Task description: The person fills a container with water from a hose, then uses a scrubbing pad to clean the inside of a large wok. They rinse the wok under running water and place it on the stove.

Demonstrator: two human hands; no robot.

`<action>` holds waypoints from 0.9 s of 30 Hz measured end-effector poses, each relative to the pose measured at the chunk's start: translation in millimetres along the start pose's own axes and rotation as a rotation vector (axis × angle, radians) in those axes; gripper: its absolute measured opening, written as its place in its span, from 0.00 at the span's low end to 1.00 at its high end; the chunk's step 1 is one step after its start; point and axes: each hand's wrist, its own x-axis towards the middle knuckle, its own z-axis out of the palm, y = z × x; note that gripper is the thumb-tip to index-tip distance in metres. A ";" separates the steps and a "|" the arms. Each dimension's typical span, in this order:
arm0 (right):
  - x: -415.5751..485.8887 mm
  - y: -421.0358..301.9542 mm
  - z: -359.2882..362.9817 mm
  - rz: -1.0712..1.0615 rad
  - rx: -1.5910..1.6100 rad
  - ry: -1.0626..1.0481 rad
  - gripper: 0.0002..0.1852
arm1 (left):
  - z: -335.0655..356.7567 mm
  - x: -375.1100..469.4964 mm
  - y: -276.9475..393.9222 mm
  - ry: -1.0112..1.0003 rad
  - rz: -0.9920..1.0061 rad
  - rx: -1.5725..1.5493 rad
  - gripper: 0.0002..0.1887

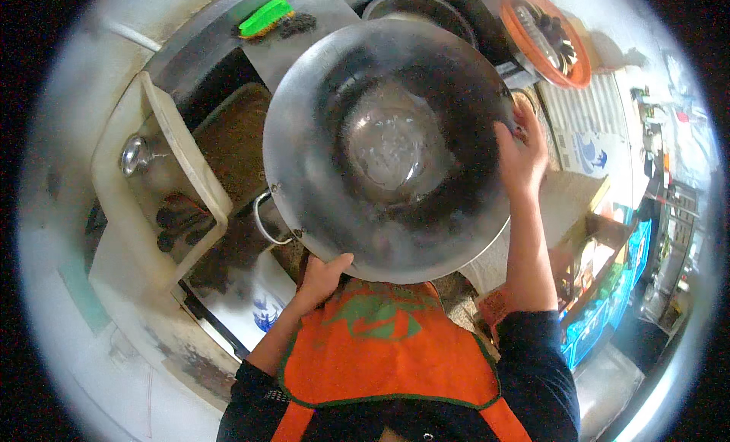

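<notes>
A large metal wok (319,157) fills the middle of the view, its inside facing me and a little clear water pooled at the bottom. My left hand (325,279) grips the near rim, thumb over the edge and the other fingers hidden beneath. On the far right side my right hand (523,148) holds the wok's edge, where the second handle is mostly covered by it. A bare loop handle (265,216) sticks out on the left of the wok. The wok hangs just before my orange apron (393,350).
Left stands a pale plastic tub (188,157) with dark items inside. A green brush (266,17) lies on the metal counter (319,28). Behind the wok is a round metal pot (422,5). An orange basin (582,60) holds utensils; a blue crate (599,316) sits right.
</notes>
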 end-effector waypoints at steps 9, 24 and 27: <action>-178.1 101.7 -64.8 0.989 0.551 -0.221 0.25 | 4.7 -3.1 8.1 0.025 -0.015 0.005 0.16; -238.5 82.5 -30.7 1.003 0.964 -0.281 0.19 | -13.1 10.2 -4.7 -0.038 -0.076 -0.255 0.27; -232.0 73.5 -38.0 0.953 0.957 -0.269 0.19 | -19.0 15.3 -5.8 -0.054 -0.160 -0.295 0.31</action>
